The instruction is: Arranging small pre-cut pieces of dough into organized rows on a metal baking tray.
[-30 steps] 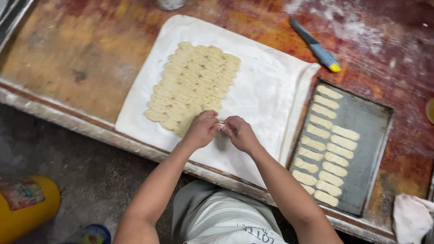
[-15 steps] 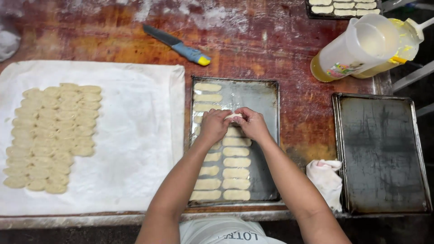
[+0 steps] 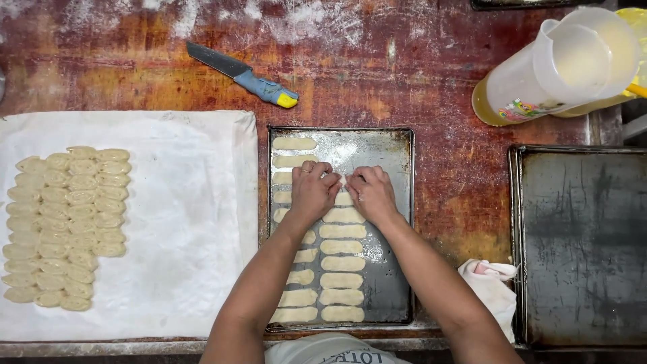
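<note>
My left hand (image 3: 312,192) and my right hand (image 3: 371,193) meet over a metal baking tray (image 3: 391,148), fingers pinched together on one dough piece (image 3: 342,182) pressed down on the tray. Two columns of oblong dough pieces (image 3: 341,263) line the tray below and left of my hands. On a white cloth (image 3: 189,222) to the left lies a block of several more shaped dough pieces (image 3: 67,222).
A blue-handled knife with a yellow end (image 3: 244,75) lies on the worn red table above the tray. A plastic jug of yellowish liquid (image 3: 559,67) lies at top right. A bare dark tray (image 3: 583,243) sits at right, a crumpled cloth (image 3: 490,286) beside it.
My hands left the dough block on the white cloth, carried a piece right to the metal tray, and now press it down in the second column.
</note>
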